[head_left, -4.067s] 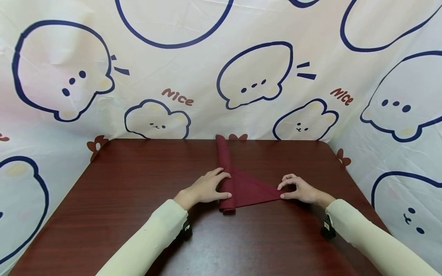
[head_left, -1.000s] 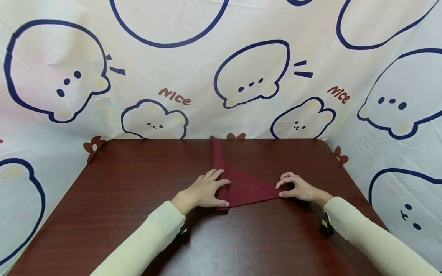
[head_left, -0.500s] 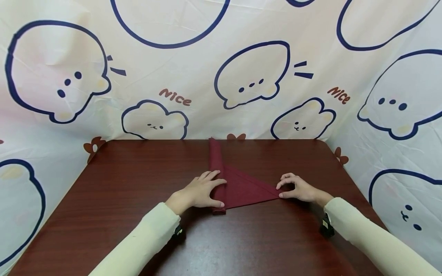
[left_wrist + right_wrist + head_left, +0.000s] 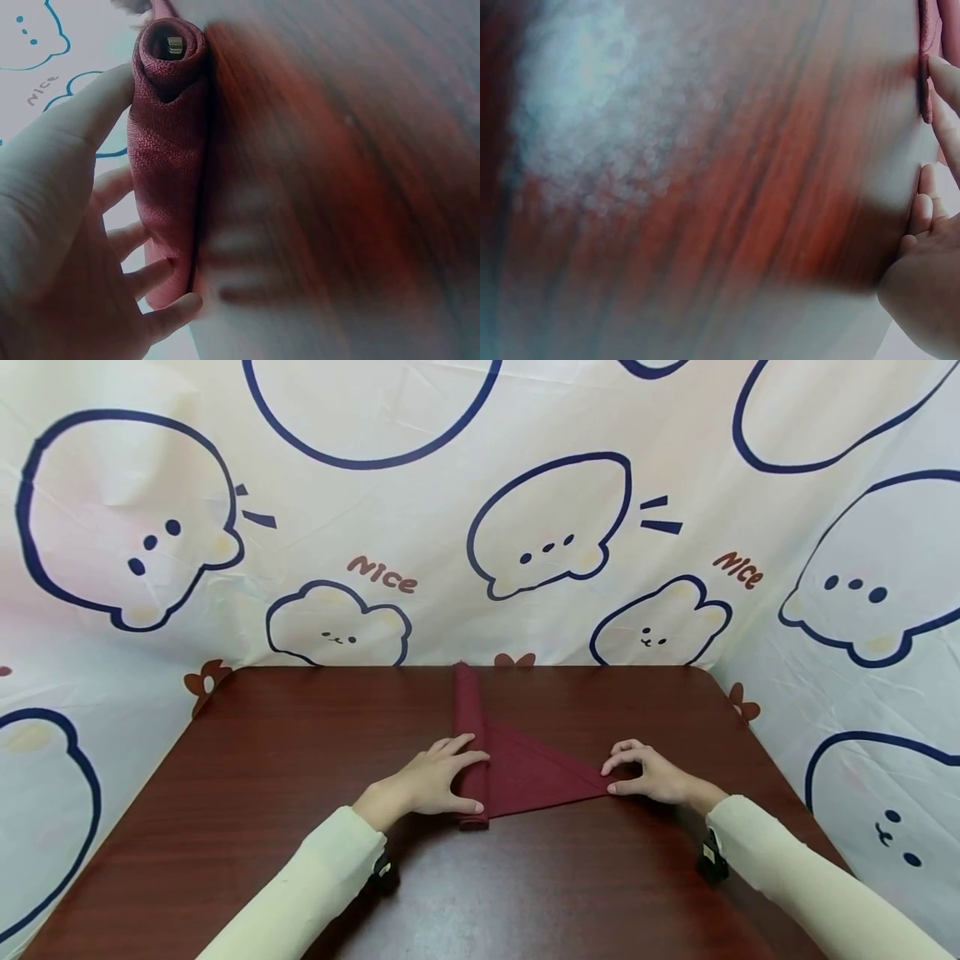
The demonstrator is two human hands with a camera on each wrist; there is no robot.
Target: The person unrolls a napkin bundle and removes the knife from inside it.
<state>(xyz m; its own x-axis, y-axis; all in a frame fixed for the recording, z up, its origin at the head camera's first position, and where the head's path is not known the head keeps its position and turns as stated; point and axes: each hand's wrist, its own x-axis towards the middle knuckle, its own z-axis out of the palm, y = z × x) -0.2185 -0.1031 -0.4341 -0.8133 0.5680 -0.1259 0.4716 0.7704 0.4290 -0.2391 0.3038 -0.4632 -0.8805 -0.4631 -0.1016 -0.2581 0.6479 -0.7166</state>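
Note:
A burgundy cloth napkin [image 4: 536, 777] lies on the table, its left part rolled into a tube and its right part flat, tapering to a point. My left hand [image 4: 431, 778] rests over the near half of the rolled part [image 4: 469, 702], fingers spread across it, thumb near its front end. In the left wrist view the roll's end [image 4: 154, 71] shows a spiral of layers with small gold-coloured ends [image 4: 175, 45] inside. My right hand [image 4: 651, 772] pinches the napkin's pointed corner between thumb and forefinger. The right wrist view catches only the napkin's edge [image 4: 928, 45].
The dark reddish-brown wooden table [image 4: 300, 735] has a glossy surface with a bright reflection near the front. A pale printed cloth [image 4: 420, 518] hangs behind and along both sides, meeting the table's far edge. Each wrist carries a small black camera.
Over about four seconds, my left hand and the roll have moved left, leaving a wider flat triangle of napkin. My right hand has stayed at the corner. The last half second shows little movement.

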